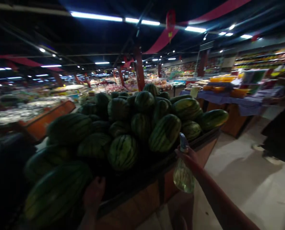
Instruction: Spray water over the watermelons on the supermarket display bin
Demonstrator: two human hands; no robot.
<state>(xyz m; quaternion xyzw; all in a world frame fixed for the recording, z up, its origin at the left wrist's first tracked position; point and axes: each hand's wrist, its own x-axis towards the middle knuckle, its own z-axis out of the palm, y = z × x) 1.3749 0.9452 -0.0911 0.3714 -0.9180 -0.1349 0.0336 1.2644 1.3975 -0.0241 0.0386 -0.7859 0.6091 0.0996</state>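
Shadow dims the left hand (93, 193), and the picture's right edge cuts off a nearby person (280, 134).

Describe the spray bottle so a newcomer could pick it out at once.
Find the wooden display bin heaped with striped watermelons. At its front corner, the right hand grips a spray bottle. It is the only clear, liquid-filled thing against the dark green melons.

Wooden display bin (142, 199) heaped with watermelons (122, 152)

spray bottle (183, 175) | translucent, liquid inside | upright | beside striped watermelons (122, 152)
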